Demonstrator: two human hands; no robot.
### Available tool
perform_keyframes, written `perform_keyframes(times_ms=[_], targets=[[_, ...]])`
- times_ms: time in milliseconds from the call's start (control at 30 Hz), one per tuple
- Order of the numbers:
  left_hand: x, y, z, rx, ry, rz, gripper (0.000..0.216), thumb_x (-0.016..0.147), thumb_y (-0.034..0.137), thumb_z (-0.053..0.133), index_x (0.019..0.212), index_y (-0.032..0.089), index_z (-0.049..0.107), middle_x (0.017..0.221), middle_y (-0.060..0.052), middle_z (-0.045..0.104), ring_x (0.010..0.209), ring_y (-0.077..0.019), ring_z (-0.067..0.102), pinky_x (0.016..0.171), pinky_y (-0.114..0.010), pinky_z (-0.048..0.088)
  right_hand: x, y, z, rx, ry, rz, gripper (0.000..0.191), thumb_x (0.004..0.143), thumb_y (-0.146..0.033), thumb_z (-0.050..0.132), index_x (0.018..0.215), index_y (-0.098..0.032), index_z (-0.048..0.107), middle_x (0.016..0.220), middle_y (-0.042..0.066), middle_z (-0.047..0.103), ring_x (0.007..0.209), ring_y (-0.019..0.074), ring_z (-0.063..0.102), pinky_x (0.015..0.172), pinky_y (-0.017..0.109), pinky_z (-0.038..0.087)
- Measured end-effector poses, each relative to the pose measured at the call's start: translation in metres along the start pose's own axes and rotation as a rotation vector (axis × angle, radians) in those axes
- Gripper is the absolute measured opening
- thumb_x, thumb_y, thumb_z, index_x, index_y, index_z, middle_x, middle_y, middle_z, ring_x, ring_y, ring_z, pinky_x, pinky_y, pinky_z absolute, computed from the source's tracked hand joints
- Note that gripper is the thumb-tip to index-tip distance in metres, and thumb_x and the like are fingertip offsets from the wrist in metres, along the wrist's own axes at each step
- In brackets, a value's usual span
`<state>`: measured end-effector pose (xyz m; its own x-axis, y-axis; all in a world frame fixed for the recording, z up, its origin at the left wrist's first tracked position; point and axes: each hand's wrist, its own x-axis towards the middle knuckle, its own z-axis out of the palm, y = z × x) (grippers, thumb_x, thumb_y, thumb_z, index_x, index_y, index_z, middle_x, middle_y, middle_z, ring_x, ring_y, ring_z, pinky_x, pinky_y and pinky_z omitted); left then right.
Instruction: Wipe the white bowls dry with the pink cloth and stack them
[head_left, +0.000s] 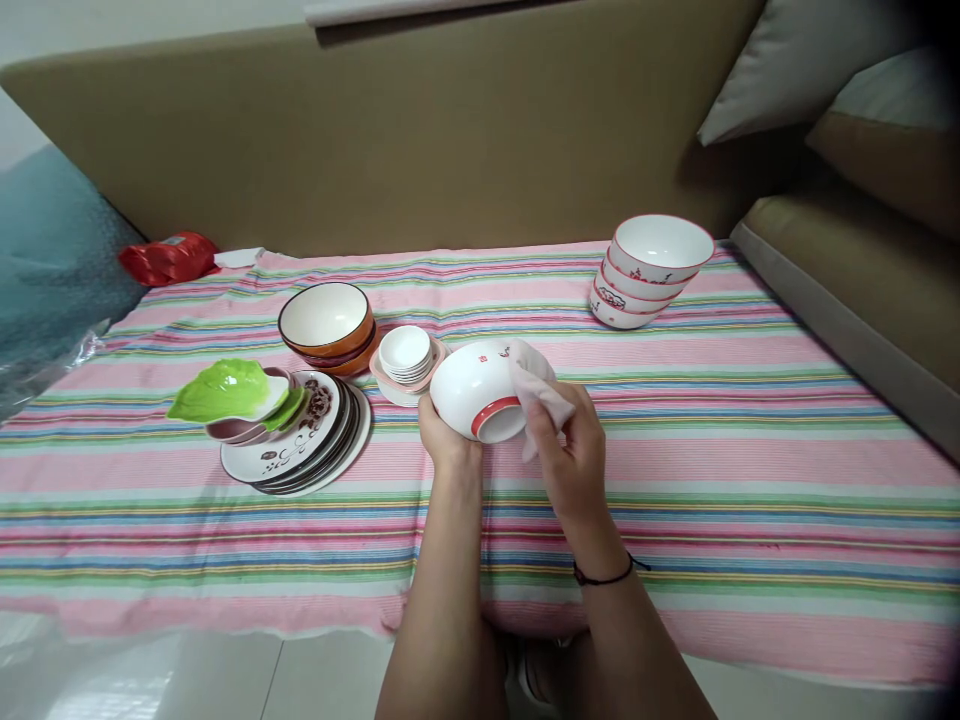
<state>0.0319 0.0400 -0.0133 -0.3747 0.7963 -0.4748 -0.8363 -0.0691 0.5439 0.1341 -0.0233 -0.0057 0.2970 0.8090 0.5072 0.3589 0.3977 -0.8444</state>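
A white bowl [469, 385] with a red foot ring and small printed marks is tipped on its side, its underside facing me. My left hand [444, 435] grips it from the left and below; most of those fingers are hidden behind it. Pinched in my right hand [574, 445] is a pale cloth or tissue [541, 390], pressed against the bowl's right side. Just beyond the bowl, on the left, small white dishes [406, 350] are piled in a pinkish dish.
Red-rimmed white bowls [651, 275] stand stacked at the back right. Leftward are brown bowls [334, 330], stacked plates [300, 450] and a green leaf-shaped dish [225, 390]. A red packet [171, 260] lies at the back left. A striped cloth [712, 520] covers the seat before the backrest [465, 140].
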Motion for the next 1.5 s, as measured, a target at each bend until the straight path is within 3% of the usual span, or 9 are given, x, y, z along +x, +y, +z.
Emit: perform_keyframes(times_ms=[133,333,533,633,733,867,1033,1233,1500], targets=[[-0.003,-0.002,0.001,-0.023,-0.048,-0.032,0.02,0.073,0.027,0.051,0.079,0.015,0.066,0.076,-0.003,0.067,0.072,-0.0185,0.063,0.071,-0.029,0.05,0.0,0.004,0.003,-0.08,0.054,-0.126,0.022,0.084,-0.03,0.062,0.105,-0.026,0.06,0.113,0.008,0.057,0.114,0.0267,0.052,0.102,0.051,0.042],[-0.008,-0.006,-0.001,0.201,-0.008,0.086,0.018,0.073,0.034,0.059,0.072,0.016,0.06,0.063,0.002,0.054,0.057,-0.0121,0.052,0.057,-0.024,0.041,-0.002,0.007,0.017,0.18,0.061,0.137,0.047,0.098,-0.034,0.036,0.144,-0.026,0.039,0.153,0.007,0.037,0.143,0.0238,0.033,0.117,0.05,0.029],[-0.018,0.003,0.0,0.499,-0.01,0.198,0.027,0.077,0.029,0.057,0.057,0.019,0.042,0.052,0.005,0.039,0.048,-0.0076,0.035,0.049,-0.024,0.03,-0.003,-0.005,0.013,-0.236,-0.195,-0.244,0.048,0.092,-0.033,0.048,0.14,-0.037,0.047,0.152,-0.003,0.043,0.148,0.0307,0.02,0.119,0.061,0.012],[-0.018,0.0,0.0,0.488,-0.02,0.16,0.025,0.074,0.029,0.057,0.058,0.019,0.041,0.053,0.005,0.04,0.049,-0.0081,0.038,0.05,-0.024,0.031,-0.001,-0.008,0.011,-0.248,-0.19,-0.253,0.045,0.092,-0.033,0.049,0.136,-0.038,0.052,0.147,-0.004,0.049,0.147,0.0299,0.024,0.119,0.06,0.013],[-0.012,-0.007,-0.003,0.359,-0.029,0.117,0.023,0.069,0.033,0.061,0.062,0.019,0.045,0.056,0.005,0.042,0.051,-0.0091,0.043,0.051,-0.024,0.034,0.004,-0.002,0.012,-0.024,-0.006,-0.062,0.043,0.095,-0.036,0.039,0.135,-0.031,0.055,0.147,0.0,0.049,0.144,0.0261,0.033,0.119,0.054,0.022],[-0.008,-0.011,-0.004,0.222,-0.066,0.025,0.021,0.064,0.035,0.063,0.065,0.018,0.05,0.059,0.004,0.049,0.055,-0.0113,0.051,0.055,-0.024,0.04,0.011,0.009,0.017,0.466,0.213,0.425,0.053,0.095,-0.046,0.029,0.129,-0.019,0.06,0.143,0.007,0.053,0.134,0.0258,0.047,0.112,0.048,0.038],[-0.01,-0.008,-0.002,0.206,-0.102,0.009,0.021,0.063,0.034,0.064,0.065,0.018,0.052,0.058,0.004,0.051,0.053,-0.0107,0.051,0.054,-0.024,0.04,0.013,0.013,0.021,0.75,0.318,0.805,0.056,0.091,-0.05,0.034,0.132,-0.019,0.057,0.122,0.007,0.067,0.113,0.0279,0.063,0.093,0.049,0.053],[-0.011,-0.005,-0.002,0.257,-0.113,0.049,0.022,0.066,0.036,0.062,0.065,0.017,0.051,0.057,0.004,0.049,0.051,-0.0103,0.049,0.051,-0.024,0.038,0.008,0.001,0.018,0.415,0.271,0.321,0.048,0.097,-0.041,0.033,0.13,-0.019,0.06,0.145,0.006,0.051,0.137,0.0236,0.043,0.115,0.045,0.035],[-0.008,-0.002,-0.006,0.306,0.006,0.089,0.021,0.068,0.033,0.064,0.066,0.017,0.05,0.059,0.004,0.05,0.055,-0.0099,0.052,0.055,-0.023,0.042,-0.004,-0.01,0.018,-0.322,-0.114,-0.268,0.042,0.097,-0.03,0.038,0.136,-0.027,0.053,0.147,0.0,0.051,0.147,0.0288,0.024,0.119,0.057,0.019]])
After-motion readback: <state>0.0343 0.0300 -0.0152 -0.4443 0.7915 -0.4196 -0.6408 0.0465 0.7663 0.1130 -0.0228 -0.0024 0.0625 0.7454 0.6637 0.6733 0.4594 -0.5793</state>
